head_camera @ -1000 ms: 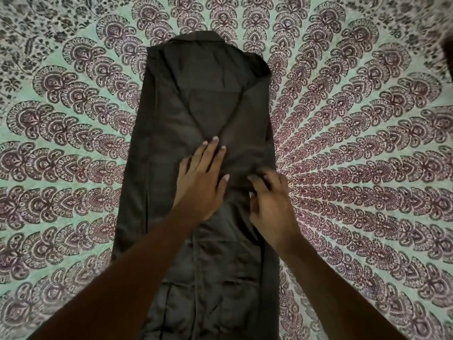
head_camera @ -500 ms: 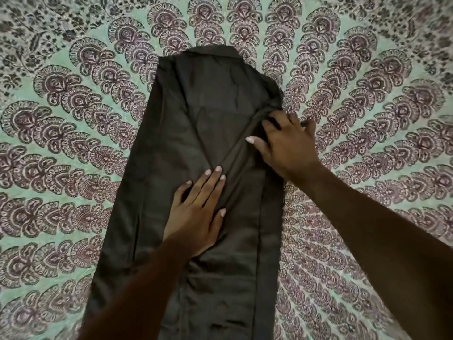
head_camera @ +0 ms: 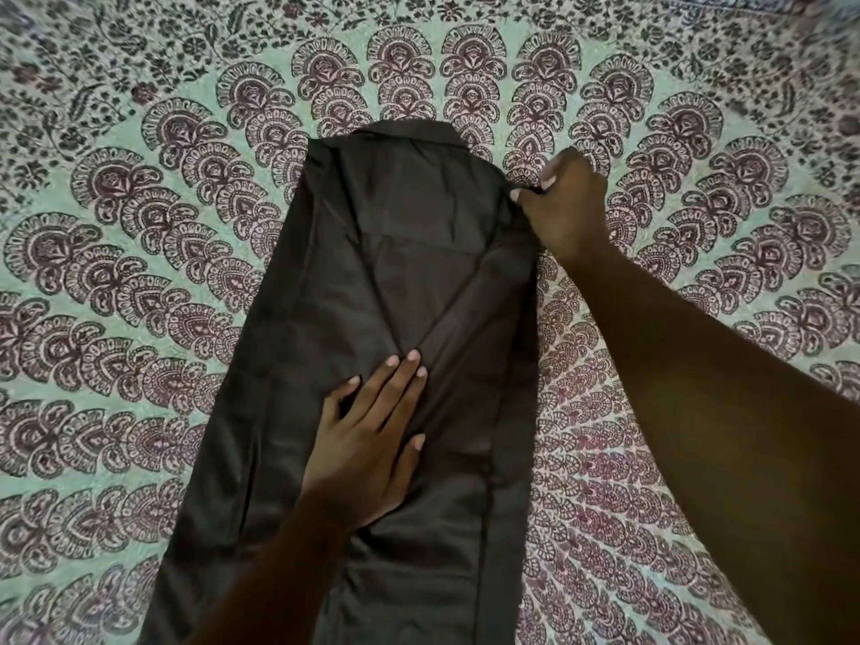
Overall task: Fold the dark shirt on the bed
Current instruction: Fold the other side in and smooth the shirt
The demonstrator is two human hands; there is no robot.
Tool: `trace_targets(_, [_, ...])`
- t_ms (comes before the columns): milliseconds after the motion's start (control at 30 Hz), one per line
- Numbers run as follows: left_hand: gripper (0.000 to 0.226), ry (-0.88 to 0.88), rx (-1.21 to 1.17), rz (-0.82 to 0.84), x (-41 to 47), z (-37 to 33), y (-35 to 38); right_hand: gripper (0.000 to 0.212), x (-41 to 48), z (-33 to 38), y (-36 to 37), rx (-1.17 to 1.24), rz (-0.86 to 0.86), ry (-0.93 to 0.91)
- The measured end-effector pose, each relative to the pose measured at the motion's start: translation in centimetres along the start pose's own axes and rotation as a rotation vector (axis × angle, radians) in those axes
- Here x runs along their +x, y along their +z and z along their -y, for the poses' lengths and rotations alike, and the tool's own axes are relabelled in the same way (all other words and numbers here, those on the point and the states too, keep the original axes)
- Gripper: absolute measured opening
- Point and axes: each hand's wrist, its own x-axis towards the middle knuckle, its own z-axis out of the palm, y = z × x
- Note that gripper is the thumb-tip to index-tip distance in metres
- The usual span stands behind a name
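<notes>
Up the right edge of the dark shirt (head_camera: 419,253), the right hand (head_camera: 565,207) has climbed to the shoulder corner, its fingers (head_camera: 554,179) curled and pinching fabric there. The left hand (head_camera: 367,449) presses straight fingers flat on the shirt's middle. Narrowed lengthwise on the bed (head_camera: 139,225), the shirt likely needs that corner squared before folding end to end.

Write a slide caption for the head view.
Left hand flat on the dark shirt; right hand pinches its far right corner, on a patterned bedspread.
</notes>
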Motion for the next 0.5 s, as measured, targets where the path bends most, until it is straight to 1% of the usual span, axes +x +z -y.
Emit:
trace_targets(133, [0.070,-0.006,-0.003,0.010,0.1,0.0,0.0,0.018,1.9,0.9,-0.1,0.286,0.026,0.289])
trace_targets(200, [0.070,-0.007,-0.003,0.017,0.1,0.0,0.0,0.017,2.5,0.8,0.4,0.401,0.050,0.390])
trace_targets(267, [0.071,-0.006,-0.004,0.024,0.1,0.1,0.0,0.025,2.7,0.6,1.0,0.440,0.013,0.433])
trace_targets(333, [0.071,-0.010,-0.003,0.030,0.1,0.1,0.0,0.033,2.6,1.2,1.3,0.446,-0.051,0.431])
trace_targets(400, [0.071,-0.012,-0.004,0.033,0.1,0.0,0.0,0.028,2.5,2.0,1.3,0.471,-0.078,0.453])
trace_targets(500, [0.072,-0.014,-0.006,0.037,0.1,0.1,0.0,0.032,2.8,2.3,1.5,0.540,-0.047,0.526])
